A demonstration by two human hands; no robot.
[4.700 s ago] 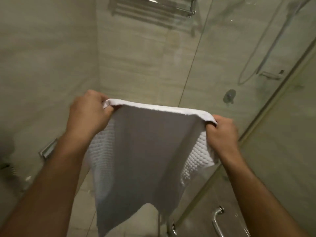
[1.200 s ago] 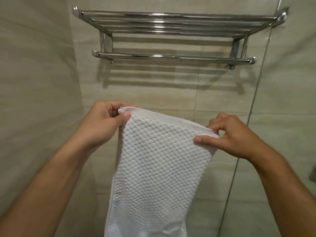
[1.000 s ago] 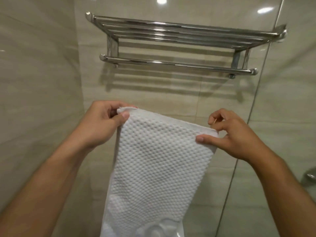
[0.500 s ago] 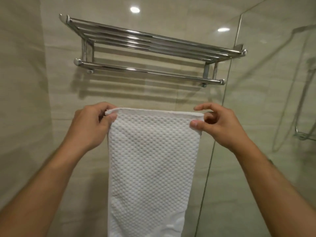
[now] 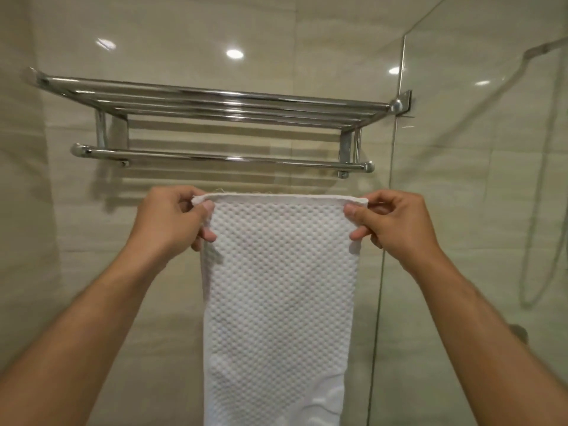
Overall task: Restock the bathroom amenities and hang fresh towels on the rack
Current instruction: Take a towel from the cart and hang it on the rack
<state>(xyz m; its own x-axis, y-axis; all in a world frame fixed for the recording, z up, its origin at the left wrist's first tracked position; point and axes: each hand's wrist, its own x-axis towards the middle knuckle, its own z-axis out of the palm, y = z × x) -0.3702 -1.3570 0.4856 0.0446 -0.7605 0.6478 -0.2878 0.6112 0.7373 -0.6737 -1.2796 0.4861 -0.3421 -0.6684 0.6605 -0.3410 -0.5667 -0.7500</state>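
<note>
- Beige glossy tiles (image 5: 184, 41) cover the wall ahead. On the right stands a glass panel (image 5: 461, 179), with a shower hose (image 5: 541, 179) behind it.
- A chrome rack (image 5: 215, 103) is fixed to the wall, with a shelf of several rods on top and a single bar (image 5: 221, 157) slung beneath it.
- A white towel (image 5: 279, 287) with a bumpy waffle weave hangs straight down in front of the wall. Its top edge is level and sits just below the bar without touching it, and its lower end runs out of view.
- The left hand (image 5: 167, 219) pinches the top left corner, with the thumb on the near face and curled fingers round the side edge.
- The right hand (image 5: 396, 222) is clamped on the top right corner in the same way, so the hem between the two hands is pulled flat and taut.
- The towel should handle as soft, light and limp. It will sag wherever it is not held, so the two top corners are the right places to keep hold of it.
- It looks folded lengthwise into a narrow strip, though the layers are hard to make out from the front.
- The weave should grip the fingers well enough. The polished bar is likely slick, so uneven lengths on either side could let the towel slide off.
- The step in hand seems to be lifting the hem over the bar, which calls for keeping both corners level.
</note>
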